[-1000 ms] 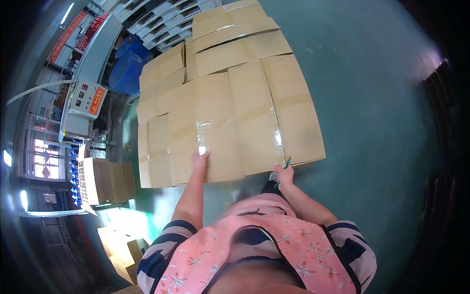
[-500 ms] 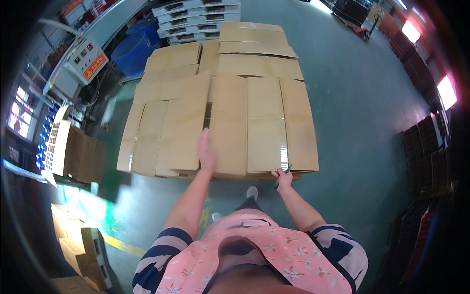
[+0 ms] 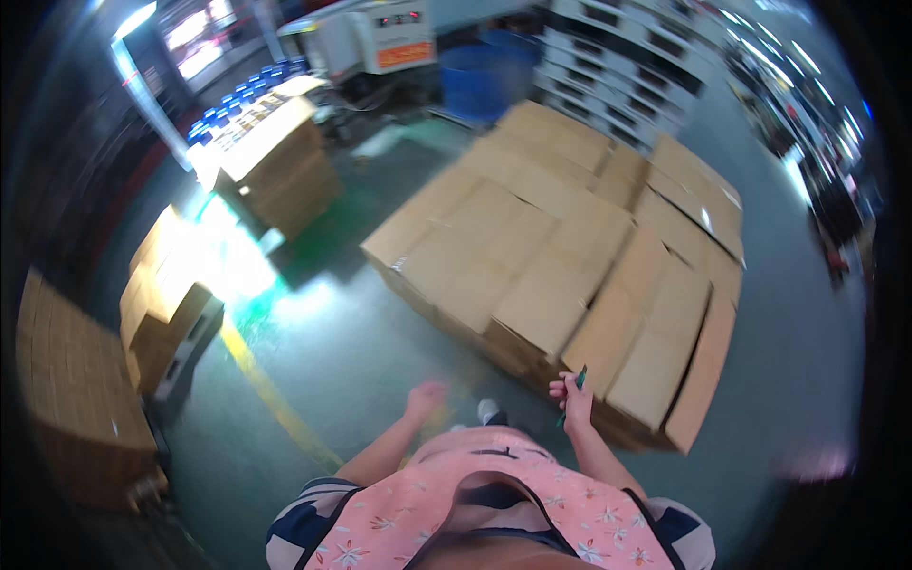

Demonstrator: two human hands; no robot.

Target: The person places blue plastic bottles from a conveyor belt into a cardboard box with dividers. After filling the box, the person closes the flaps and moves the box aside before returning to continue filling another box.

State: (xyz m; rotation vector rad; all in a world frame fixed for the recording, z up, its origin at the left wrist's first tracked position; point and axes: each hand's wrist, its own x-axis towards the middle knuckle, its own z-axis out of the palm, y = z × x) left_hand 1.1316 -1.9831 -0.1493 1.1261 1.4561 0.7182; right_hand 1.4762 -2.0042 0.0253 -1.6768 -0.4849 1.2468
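A broad stack of brown cardboard boxes (image 3: pixel 570 275) stands in front of me to the right, with flaps folded over and seams between them. Close to its near edge, my right hand (image 3: pixel 573 394) is closed around a slim green tool (image 3: pixel 581 376), whose ends stick out past the fingers; its exact kind is too small to make out. My left hand (image 3: pixel 425 400) hangs over the floor, apart from the boxes, smeared by motion. Nothing can be seen in it, and its fingers are not distinct.
White pallets (image 3: pixel 617 66) are piled behind the boxes, beside blue tubs (image 3: pixel 475 81) and a white control box (image 3: pixel 394 38). More cartons (image 3: pixel 157 294) stand at the left, and a carton (image 3: pixel 280 171) near blue-topped items (image 3: pixel 249 90). A yellow line (image 3: pixel 275 394) crosses the green floor.
My view has turned left, so the box stack now lies to the right. My left hand has come off the boxes and back over the floor. The right hand still grips the green tool.
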